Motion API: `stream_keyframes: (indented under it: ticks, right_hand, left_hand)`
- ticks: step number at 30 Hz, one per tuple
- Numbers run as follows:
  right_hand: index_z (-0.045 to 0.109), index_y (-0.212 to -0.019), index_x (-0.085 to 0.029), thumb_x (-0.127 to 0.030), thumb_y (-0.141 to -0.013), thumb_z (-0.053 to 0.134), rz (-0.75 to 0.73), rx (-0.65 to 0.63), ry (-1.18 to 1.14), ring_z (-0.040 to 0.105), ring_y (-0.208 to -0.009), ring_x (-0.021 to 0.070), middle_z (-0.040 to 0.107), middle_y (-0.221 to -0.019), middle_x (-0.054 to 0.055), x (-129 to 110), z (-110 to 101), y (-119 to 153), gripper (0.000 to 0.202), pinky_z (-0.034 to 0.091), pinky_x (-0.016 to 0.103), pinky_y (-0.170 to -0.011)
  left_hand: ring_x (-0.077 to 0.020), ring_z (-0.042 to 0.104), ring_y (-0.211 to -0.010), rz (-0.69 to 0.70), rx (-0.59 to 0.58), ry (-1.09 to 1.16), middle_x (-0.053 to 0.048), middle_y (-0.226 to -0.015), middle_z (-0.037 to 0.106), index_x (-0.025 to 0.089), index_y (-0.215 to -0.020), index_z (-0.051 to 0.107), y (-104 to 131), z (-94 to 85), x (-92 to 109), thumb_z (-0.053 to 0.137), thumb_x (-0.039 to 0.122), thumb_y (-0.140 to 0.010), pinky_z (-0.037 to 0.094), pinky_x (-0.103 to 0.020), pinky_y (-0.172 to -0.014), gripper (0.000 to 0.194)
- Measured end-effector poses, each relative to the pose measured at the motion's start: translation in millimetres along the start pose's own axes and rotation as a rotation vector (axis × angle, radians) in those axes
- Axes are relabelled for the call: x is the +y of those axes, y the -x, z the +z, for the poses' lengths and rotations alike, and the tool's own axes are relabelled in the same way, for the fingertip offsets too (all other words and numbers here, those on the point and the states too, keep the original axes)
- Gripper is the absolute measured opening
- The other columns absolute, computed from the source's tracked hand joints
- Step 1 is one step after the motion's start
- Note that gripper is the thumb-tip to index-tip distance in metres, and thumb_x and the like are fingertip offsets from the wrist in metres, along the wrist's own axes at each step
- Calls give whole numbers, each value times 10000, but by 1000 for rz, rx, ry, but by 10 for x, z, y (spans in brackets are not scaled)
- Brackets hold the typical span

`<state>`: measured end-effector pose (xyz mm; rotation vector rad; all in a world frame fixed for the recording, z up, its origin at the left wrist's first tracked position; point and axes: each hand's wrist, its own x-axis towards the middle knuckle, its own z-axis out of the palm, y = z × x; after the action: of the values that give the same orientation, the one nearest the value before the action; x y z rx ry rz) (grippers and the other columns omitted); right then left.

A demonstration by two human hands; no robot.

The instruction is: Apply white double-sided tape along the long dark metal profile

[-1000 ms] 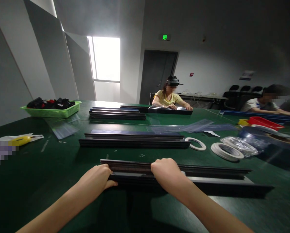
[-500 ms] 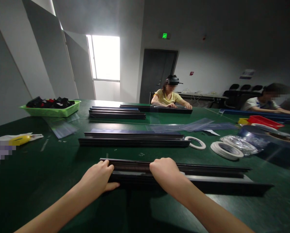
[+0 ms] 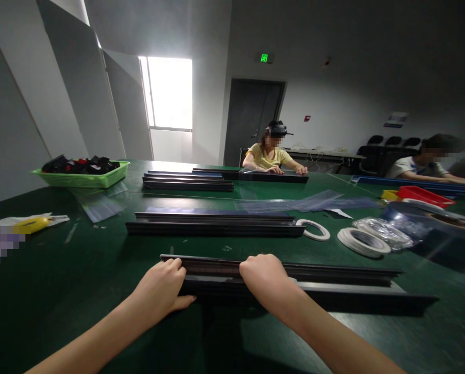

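A long black profile [image 3: 372,302] with a channel along it lies across the table in front of me. My left hand [image 3: 164,280] grips its left end, fingers over the top and thumb along the near side. Near the middle, my right hand [image 3: 265,275] rests closed on the same profile; its fingertips are hidden, and so is anything in them. A pale strip [image 3: 345,286] shows in the channel to the right of that hand, and a small whitish edge peeks out beside the wrist.
Beyond lie more black profiles [image 3: 216,228], clear film strips [image 3: 310,201] and white tape rolls [image 3: 362,242]. At the left are a green basket [image 3: 84,179] of dark parts and a yellow-handled tool [image 3: 33,224]. A co-worker [image 3: 271,156] sits opposite, another person [image 3: 423,161] at the right.
My left hand has shifted slightly right and down along the profile's left end. The right hand and the profile look the same.
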<state>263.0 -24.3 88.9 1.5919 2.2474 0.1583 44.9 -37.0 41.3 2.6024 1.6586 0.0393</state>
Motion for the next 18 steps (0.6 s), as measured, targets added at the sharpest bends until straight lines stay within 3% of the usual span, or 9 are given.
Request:
stream_keyframes:
  ticks: [6, 18]
  right_hand:
    - [752, -902, -133, -166, -785, 632, -8, 8, 13, 706, -862, 258, 734, -914, 188, 4, 19, -7, 170, 504, 276, -689]
    - [743, -883, -119, -88, -790, 576, 33, 26, 19, 706, -860, 252, 730, -902, 195, 8, -28, 54, 194, 500, 275, -680]
  left_hand:
    - [-262, 598, -1053, 117, 56, 136, -104, -1121, 656, 191, -1093, 668, -6, 34, 6, 541, 422, -870, 463, -395, -963, 346]
    - [-252, 591, -1064, 57, -13, 288, -77, -1137, 653, 221, -1050, 711, -40, 62, -47, 576, 452, -855, 439, -376, -997, 332]
